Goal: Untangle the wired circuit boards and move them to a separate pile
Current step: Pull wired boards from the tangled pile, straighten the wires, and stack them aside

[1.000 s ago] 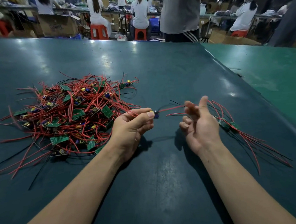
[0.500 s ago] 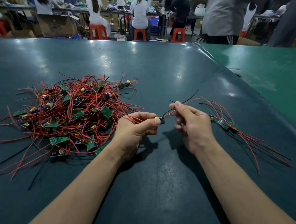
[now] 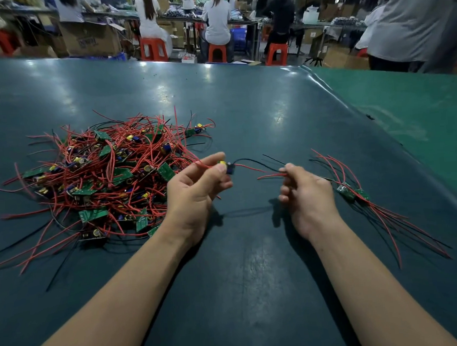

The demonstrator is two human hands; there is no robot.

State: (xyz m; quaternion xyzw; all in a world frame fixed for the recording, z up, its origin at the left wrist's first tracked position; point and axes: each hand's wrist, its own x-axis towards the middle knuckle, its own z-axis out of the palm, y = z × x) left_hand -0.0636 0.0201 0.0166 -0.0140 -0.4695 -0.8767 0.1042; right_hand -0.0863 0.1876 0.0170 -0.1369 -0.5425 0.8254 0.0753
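- The hands had pulled apart from where they sat half a second before, when they were almost touching, and the wires between them were drawn out longer!
- The left hand [image 3: 196,190] pinched a small circuit board [image 3: 228,168] between thumb and fingertips, its yellow and blue parts poking out past the thumb tip.
- The right hand [image 3: 307,192] had slid out along the leads, and its grip was closed on the red wire [image 3: 271,175] near the far end, fingers curled in.
- A black wire [image 3: 253,161] arced loose from the board toward the right hand; whether that hand also held it, I could not tell.
- My read: this board was nearly free of the heap, with only a red lead or two trailing from the left hand back toward the tangle.
- The tangled pile [image 3: 107,177] lay just beside the left hand on the dark green bench [image 3: 244,105], a dense knot of red wire and green boards.
- The sorted pile [image 3: 353,193] lay just right of the right hand, only a few boards, their wires fanned toward the near right.
- So the held board hung between the two piles, above the bench, and most of the sorting looked to be ahead.
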